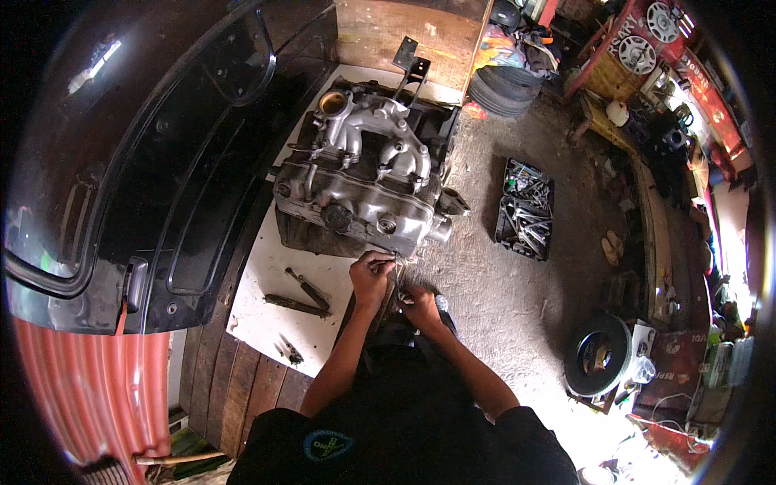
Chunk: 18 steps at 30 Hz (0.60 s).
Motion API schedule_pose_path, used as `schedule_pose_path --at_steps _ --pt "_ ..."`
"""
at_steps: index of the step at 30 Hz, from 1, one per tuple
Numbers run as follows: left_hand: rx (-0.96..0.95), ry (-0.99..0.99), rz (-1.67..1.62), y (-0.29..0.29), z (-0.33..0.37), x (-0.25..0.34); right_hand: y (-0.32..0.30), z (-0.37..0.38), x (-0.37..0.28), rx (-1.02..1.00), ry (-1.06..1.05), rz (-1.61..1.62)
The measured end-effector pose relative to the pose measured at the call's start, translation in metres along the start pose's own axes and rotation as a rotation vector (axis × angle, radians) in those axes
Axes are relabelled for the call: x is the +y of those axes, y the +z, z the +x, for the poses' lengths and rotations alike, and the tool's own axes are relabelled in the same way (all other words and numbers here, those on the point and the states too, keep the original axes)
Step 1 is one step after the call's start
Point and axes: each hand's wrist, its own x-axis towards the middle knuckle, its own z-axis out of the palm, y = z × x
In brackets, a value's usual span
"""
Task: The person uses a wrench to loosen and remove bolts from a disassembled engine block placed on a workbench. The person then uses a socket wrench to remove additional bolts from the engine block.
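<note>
A grey metal engine (356, 206) with a ribbed intake manifold on top stands on a white board (275, 267) laid over a wooden bench. Close to its near right corner, my left hand (370, 275) is closed in a pinch. Just below and to the right, my right hand (421, 309) is closed too, fingers curled. A thin, pale metal piece (399, 272) shows between the two hands; its kind is too small to make out. Dark, greasy bar-shaped parts (297, 304) lie on the board left of my hands, with several small bolts (290, 352) nearer me.
On the concrete floor to the right sits a black tray (501, 230) full of wrenches and sockets. A tyre (598, 356) stands farther right, and stacked tyres (505, 89) are at the back. A large black car panel (162, 186) rises along the left.
</note>
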Motion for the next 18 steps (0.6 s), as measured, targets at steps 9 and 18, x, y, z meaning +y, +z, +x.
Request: schedule_pose_path --at_steps 9,18 --pt "0.054 0.099 0.109 0.005 -0.005 0.008 -0.003 -0.001 -0.006 -0.037 0.060 0.024" --pt "0.075 0.156 0.136 0.006 -0.001 0.010 -0.005 -0.003 -0.015 -0.023 0.074 0.068"
